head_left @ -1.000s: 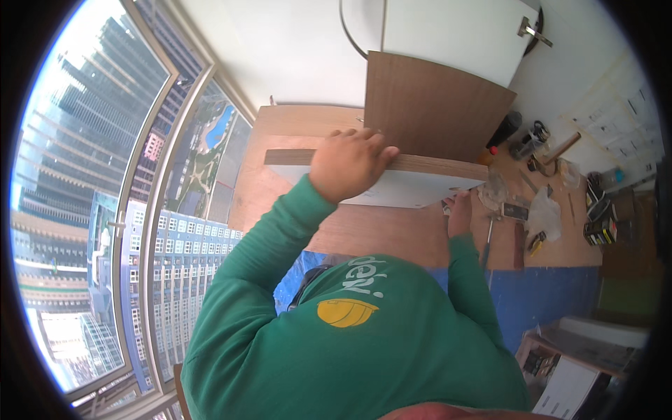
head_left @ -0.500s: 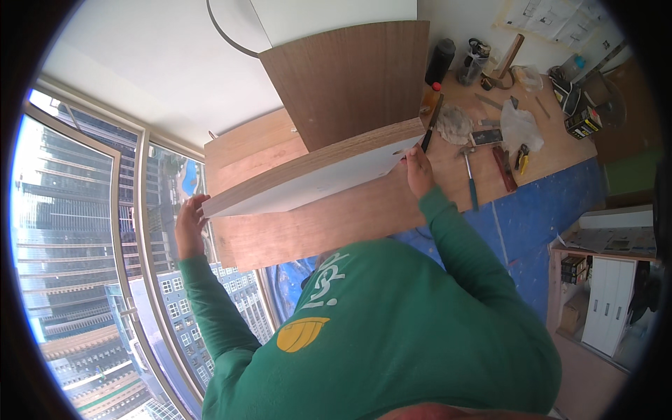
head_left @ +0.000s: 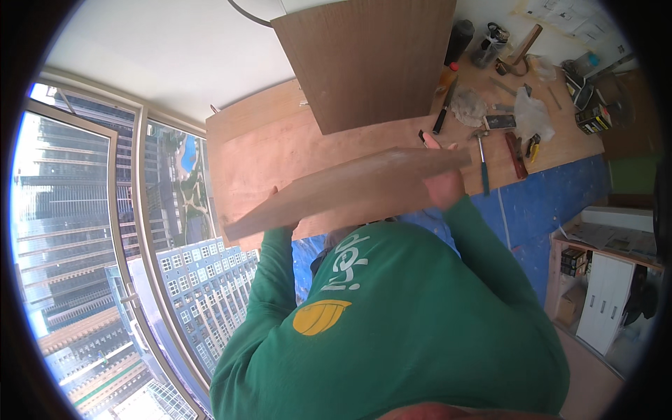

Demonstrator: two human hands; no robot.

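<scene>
Panel: a long wooden panel [head_left: 350, 190] is held up in front of the person's chest, tilted, its right end higher than its left.
Left hand [head_left: 274, 192]: at the panel's lower left end, mostly hidden behind the board; only fingertips show at its upper edge, so the grip is clamped on the panel from behind.
Right hand [head_left: 442, 183]: at the panel's upper right end, fingers wrapped round the edge, grip closed on the board.
Beneath: a larger brown board [head_left: 266, 140] lies flat on the floor, and a darker board [head_left: 367, 59] lies beyond it.
Nearby: a hammer [head_left: 481, 157] and other tools lie just right of the right hand, well apart from the panel.
</scene>
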